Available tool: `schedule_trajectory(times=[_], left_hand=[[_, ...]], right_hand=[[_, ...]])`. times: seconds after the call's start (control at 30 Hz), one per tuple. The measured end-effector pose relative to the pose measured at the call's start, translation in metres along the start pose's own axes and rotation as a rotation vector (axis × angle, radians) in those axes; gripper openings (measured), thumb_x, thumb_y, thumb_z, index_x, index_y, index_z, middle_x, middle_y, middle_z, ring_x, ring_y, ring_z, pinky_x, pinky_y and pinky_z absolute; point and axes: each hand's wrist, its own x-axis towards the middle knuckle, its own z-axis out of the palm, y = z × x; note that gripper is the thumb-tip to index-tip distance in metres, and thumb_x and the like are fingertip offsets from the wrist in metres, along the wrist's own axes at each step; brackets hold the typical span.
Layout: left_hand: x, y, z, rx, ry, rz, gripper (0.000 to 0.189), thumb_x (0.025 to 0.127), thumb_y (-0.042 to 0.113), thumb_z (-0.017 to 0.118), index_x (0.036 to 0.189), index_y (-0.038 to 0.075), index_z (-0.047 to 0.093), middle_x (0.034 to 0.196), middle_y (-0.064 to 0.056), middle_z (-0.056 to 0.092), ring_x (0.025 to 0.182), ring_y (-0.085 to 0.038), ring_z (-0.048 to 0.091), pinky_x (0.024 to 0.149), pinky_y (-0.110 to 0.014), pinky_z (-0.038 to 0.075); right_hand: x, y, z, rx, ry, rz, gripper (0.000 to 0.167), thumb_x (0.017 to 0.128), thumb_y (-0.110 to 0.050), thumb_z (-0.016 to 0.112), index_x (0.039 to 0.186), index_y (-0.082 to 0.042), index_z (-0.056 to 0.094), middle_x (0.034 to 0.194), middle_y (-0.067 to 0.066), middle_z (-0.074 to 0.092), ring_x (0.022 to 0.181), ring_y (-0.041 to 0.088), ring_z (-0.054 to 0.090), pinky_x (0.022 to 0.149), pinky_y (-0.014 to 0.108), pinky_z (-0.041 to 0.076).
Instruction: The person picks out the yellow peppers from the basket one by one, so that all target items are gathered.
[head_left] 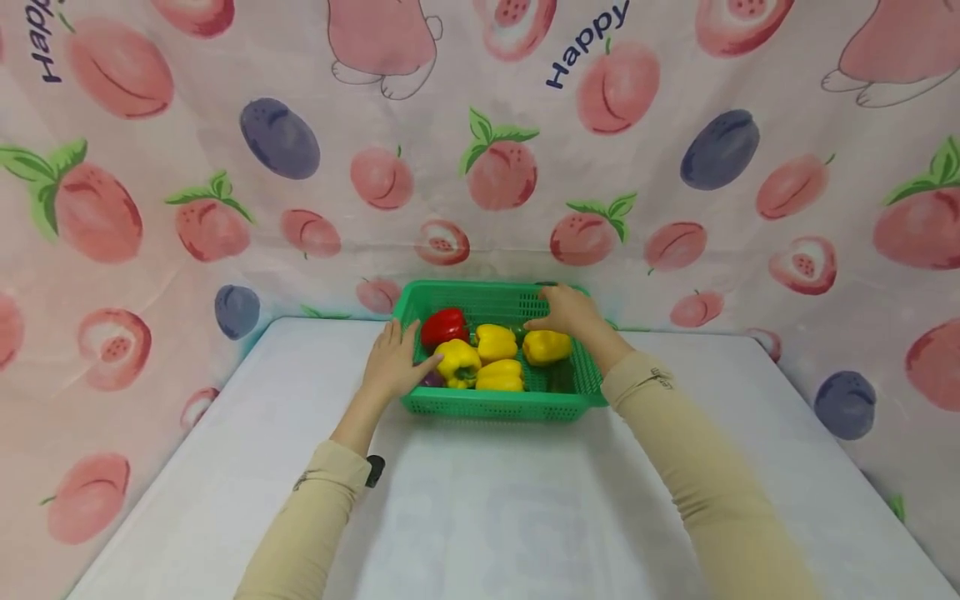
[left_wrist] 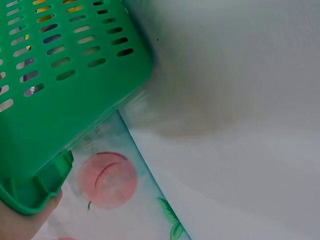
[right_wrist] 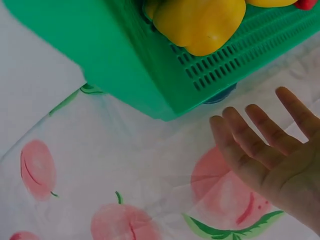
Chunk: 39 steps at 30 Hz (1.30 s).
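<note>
Nearest my head camera, two beige fabric sleeves (head_left: 300, 521) reach over the white table (head_left: 480, 508), a black band (head_left: 376, 471) at the left cuff. Beyond, my left hand (head_left: 393, 362) lies at the left rim of a rectangular green plastic basket (head_left: 495, 406), fingers extended, thumb spread towards a glossy yellow bell pepper (head_left: 459, 360). Only the left wrist view gives me the basket's slotted outside and the hand's edge meeting its flared rim. Between my hands, inside the basket, sit three more yellow peppers (head_left: 500, 377), one just under my right hand (head_left: 570, 312), plus a shiny red bell pepper (head_left: 445, 329). The head view shows that hand's back; the right wrist view shows its palm, fingers spread. Farthest off hangs a pale pink peach-printed cloth (head_left: 525, 225).
</note>
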Motion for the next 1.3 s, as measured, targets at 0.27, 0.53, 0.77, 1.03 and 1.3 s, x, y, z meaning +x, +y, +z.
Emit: schedule_trajectory(times=[0.27,0.53,0.77,1.03,1.3], left_hand=[[-0.003,-0.003,0.003,-0.022,0.019,-0.008,0.076,0.093,0.05,0.048,0.149,0.005,0.022,0.153,-0.031,0.011,0.143,-0.044,0.01,0.118,-0.054,0.012],[-0.004,-0.003,0.008,-0.032,0.021,0.009,0.073,0.093,0.049,0.049,0.148,0.006,0.027,0.152,-0.031,0.014,0.143,-0.044,0.013,0.117,-0.053,0.014],[-0.003,-0.002,0.007,-0.041,0.03,-0.018,0.071,0.094,0.047,0.049,0.147,0.005,0.029,0.153,-0.029,0.014,0.144,-0.041,0.011,0.119,-0.051,0.012],[-0.001,-0.003,0.002,-0.031,0.031,-0.018,0.074,0.094,0.048,0.047,0.147,0.0,0.027,0.154,-0.028,0.014,0.145,-0.04,0.011,0.119,-0.05,0.013],[-0.001,-0.003,0.002,-0.024,0.031,-0.028,0.073,0.094,0.047,0.047,0.147,0.001,0.027,0.154,-0.028,0.014,0.145,-0.04,0.011,0.119,-0.05,0.013]], right_hand=[[0.015,0.005,0.007,0.05,-0.114,0.064,0.071,0.085,-0.044,0.065,0.136,0.0,0.045,0.14,0.021,0.046,0.124,0.038,0.047,0.104,0.05,0.04],[0.045,0.022,0.028,0.048,-0.279,0.144,0.079,0.084,-0.051,0.063,0.142,-0.004,0.038,0.148,0.019,0.035,0.134,0.037,0.037,0.11,0.05,0.033],[0.103,0.058,0.071,0.028,-0.353,0.18,0.093,0.076,-0.062,0.066,0.142,-0.005,0.037,0.15,0.023,0.029,0.136,0.043,0.029,0.105,0.056,0.036],[0.043,0.009,0.023,0.069,-0.439,0.228,0.081,0.089,-0.045,0.059,0.148,-0.002,0.025,0.155,0.022,0.019,0.142,0.04,0.02,0.114,0.051,0.025],[0.081,0.038,0.056,0.02,-0.433,0.222,0.09,0.078,-0.059,0.066,0.145,-0.008,0.034,0.153,0.018,0.027,0.139,0.039,0.028,0.112,0.054,0.029]])
